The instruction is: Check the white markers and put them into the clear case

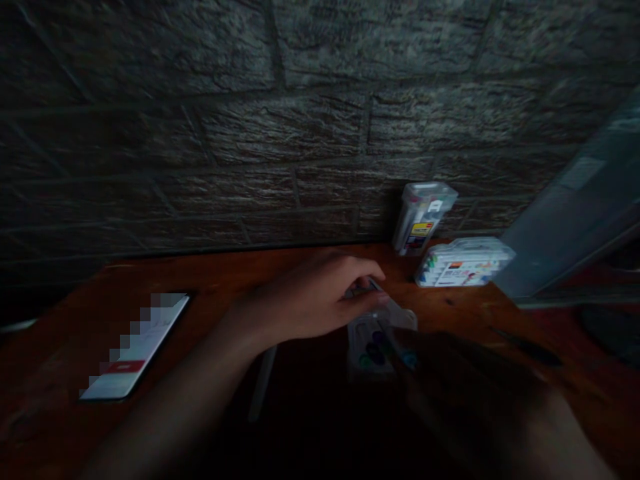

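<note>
A clear plastic case (357, 370) stands on the wooden table in front of me, with several markers inside it showing green and purple ends. My left hand (323, 297) is closed round the far end of this case, thumb and fingers bent over its upper edge. On the case's right side, my right hand (465, 373) is in deep shadow and blurred. Between its thumb and fingers shows a marker (409, 360) with a blue end, close against the case; most of that marker is hidden.
A phone (143, 350) with a lit screen lies at left. A pale strip (263, 383) lies beneath my left forearm. At the back right stand a tall clear box (423, 217) and a white marker box (465, 262). A dark slim object (533, 348) lies at right. Behind is a brick-patterned wall (300, 133).
</note>
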`<state>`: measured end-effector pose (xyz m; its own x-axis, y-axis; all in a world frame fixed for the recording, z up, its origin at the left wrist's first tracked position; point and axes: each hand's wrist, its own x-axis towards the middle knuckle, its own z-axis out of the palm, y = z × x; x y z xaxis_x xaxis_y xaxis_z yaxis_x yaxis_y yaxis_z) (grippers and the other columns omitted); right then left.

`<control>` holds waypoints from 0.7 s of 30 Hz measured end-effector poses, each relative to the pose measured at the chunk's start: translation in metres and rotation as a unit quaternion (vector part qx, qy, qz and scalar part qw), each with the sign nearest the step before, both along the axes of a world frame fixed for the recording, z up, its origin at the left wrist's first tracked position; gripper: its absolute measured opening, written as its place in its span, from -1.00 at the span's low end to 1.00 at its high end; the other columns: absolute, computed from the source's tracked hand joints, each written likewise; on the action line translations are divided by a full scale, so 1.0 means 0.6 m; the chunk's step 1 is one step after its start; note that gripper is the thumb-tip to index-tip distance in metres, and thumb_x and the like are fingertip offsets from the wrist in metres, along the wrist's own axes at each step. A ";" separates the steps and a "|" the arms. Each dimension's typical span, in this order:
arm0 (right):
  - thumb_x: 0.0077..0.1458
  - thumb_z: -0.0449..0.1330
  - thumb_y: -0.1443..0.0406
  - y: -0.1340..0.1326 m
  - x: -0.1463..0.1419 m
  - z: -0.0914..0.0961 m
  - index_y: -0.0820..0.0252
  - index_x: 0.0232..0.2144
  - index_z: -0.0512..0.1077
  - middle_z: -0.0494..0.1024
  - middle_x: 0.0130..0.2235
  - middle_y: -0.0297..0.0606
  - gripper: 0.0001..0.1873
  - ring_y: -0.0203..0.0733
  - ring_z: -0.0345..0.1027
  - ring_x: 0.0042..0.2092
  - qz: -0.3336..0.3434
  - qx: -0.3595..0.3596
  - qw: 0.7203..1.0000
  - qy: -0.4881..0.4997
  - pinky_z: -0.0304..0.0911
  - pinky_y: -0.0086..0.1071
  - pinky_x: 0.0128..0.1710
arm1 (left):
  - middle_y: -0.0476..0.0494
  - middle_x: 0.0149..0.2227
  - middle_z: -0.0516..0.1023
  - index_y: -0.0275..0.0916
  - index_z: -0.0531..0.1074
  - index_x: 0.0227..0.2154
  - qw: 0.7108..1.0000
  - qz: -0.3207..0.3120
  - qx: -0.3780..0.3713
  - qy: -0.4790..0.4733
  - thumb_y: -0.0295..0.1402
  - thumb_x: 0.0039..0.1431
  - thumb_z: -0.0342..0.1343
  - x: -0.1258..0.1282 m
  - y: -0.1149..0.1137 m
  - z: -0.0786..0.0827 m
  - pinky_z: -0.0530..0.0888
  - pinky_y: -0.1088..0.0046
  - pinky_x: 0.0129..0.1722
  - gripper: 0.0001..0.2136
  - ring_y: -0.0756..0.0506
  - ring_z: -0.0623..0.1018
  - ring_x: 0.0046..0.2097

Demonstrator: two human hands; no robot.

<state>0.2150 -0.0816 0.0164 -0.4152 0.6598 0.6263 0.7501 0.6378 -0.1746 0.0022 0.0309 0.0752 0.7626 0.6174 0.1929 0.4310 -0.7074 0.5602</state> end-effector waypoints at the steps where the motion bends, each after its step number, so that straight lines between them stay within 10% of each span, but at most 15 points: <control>1: 0.33 0.05 0.42 0.000 -0.001 0.001 0.21 -0.05 0.48 0.65 -0.31 -0.16 -0.75 -0.18 0.55 -0.42 -0.001 -0.005 1.000 0.001 0.41 -0.39 -0.48 | -0.13 -0.12 0.71 -0.20 0.59 0.00 1.000 0.003 -0.001 0.000 -0.30 0.40 0.14 0.000 0.000 -0.001 0.51 0.39 -0.15 -0.77 -0.11 0.66 -0.13; 21: 0.31 0.08 0.48 0.003 -0.005 0.011 0.20 -0.13 0.44 0.60 -0.32 -0.23 -0.81 -0.21 0.52 -0.40 0.002 -0.055 0.998 0.003 0.33 -0.36 -0.45 | -0.06 -0.06 0.71 -0.14 0.61 -0.02 1.000 0.018 -0.001 0.017 -0.25 0.40 0.13 0.003 0.000 -0.005 0.52 0.42 -0.17 -0.78 -0.09 0.67 -0.12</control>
